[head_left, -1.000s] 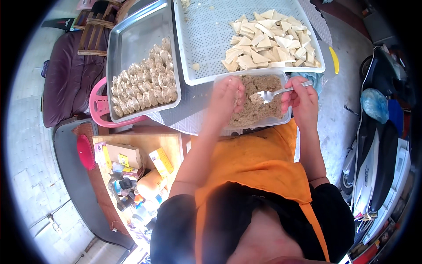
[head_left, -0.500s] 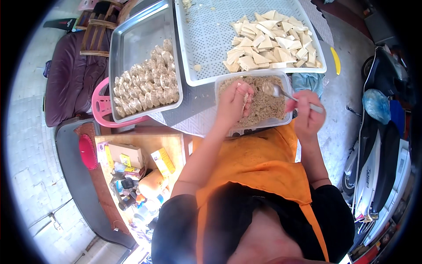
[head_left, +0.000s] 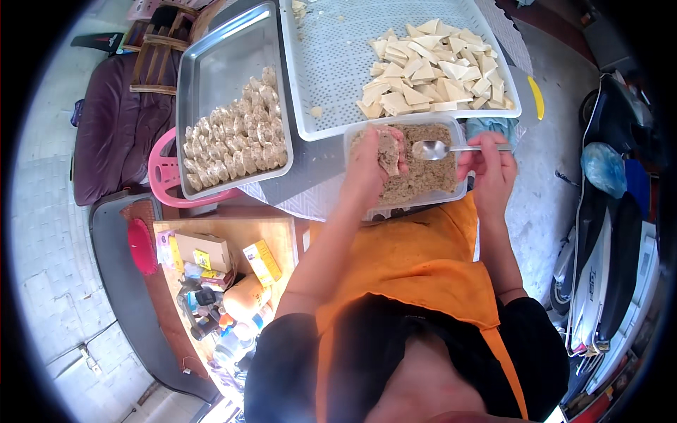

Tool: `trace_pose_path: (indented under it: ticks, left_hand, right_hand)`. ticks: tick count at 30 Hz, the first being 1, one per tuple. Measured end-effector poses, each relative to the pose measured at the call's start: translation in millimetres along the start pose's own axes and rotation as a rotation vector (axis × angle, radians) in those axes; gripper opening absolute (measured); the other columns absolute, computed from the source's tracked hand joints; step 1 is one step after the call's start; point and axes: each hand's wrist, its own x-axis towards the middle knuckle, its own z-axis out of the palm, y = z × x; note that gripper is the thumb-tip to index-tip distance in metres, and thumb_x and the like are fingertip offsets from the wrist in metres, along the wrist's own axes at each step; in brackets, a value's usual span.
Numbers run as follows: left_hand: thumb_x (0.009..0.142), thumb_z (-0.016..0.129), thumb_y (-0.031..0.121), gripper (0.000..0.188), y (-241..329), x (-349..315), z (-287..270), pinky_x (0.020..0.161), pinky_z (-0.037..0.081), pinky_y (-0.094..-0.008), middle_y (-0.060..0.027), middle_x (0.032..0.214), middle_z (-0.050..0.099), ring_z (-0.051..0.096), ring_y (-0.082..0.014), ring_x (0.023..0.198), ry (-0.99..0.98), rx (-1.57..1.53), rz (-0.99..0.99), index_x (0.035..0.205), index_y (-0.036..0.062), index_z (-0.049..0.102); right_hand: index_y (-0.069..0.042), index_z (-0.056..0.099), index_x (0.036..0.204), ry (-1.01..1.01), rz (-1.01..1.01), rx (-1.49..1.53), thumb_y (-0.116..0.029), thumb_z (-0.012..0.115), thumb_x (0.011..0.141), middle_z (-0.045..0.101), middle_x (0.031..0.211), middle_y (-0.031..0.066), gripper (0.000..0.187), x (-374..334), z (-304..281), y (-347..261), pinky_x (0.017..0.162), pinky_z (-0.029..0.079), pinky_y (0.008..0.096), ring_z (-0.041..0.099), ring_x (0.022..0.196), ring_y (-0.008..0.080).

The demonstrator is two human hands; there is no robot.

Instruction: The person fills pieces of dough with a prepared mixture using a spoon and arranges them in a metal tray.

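Note:
My left hand is closed around a tofu piece covered with greyish-brown minced filling; my fingers hide much of it. It is held over the left part of a clear plastic tub of the same filling. My right hand grips the handle of a metal spoon. The spoon's bowl is above the filling, pointing left toward the tofu piece, a small gap apart. Beyond the tub, pale tofu triangles are heaped in a perforated white tray.
At the left, a metal tray holds rows of filling-covered pieces, over a pink plastic basket. A bluish plastic bag lies right of the tub. A wooden table with boxes and bottles stands lower left; a motorbike is at right.
The spoon has swung level and its bowl has moved slightly left and down, closer to my left hand. My left hand has turned, exposing more of the filling-covered face.

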Motion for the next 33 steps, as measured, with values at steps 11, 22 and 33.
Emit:
trace_pose_path:
  ticks: [11, 22, 33]
  left_hand:
    - [0.098, 0.014, 0.051, 0.058, -1, -5, 3, 0.062, 0.043, -0.0281, -0.0070, 0.091, 0.058, 0.052, -0.0165, 0.076, 0.064, 0.055, 0.031, 0.102, 0.0076, 0.053]
    - [0.099, 0.025, 0.042, 0.048, 4, 5, -14, 0.050, 0.034, -0.0202, -0.0001, 0.070, 0.053, 0.048, -0.0078, 0.062, -0.040, 0.222, 0.235, 0.090, 0.0077, 0.057]
    - [0.098, 0.040, 0.030, 0.037, 1, 2, 2, 0.041, 0.032, -0.0206, 0.0008, 0.053, 0.043, 0.039, -0.0076, 0.045, -0.042, 0.221, 0.199, 0.071, 0.0057, 0.051]
  right_hand:
    - [-0.002, 0.055, 0.090, -0.135, -0.119, -0.160, -0.017, 0.044, 0.097, 0.059, 0.068, 0.0043, 0.020, -5, 37, 13, 0.046, 0.045, 0.0213, 0.056, 0.051, 0.0092]
    - [-0.003, 0.055, 0.090, -0.031, 0.038, -0.025, -0.017, 0.045, 0.097, 0.057, 0.065, 0.0040, 0.018, -1, 14, 17, 0.046, 0.045, 0.0201, 0.054, 0.049, 0.0093]
    - [-0.001, 0.057, 0.085, -0.125, -0.072, -0.491, -0.013, 0.047, 0.095, 0.057, 0.061, 0.0035, 0.019, -6, 10, 32, 0.046, 0.044, 0.0214, 0.055, 0.049, 0.0081]
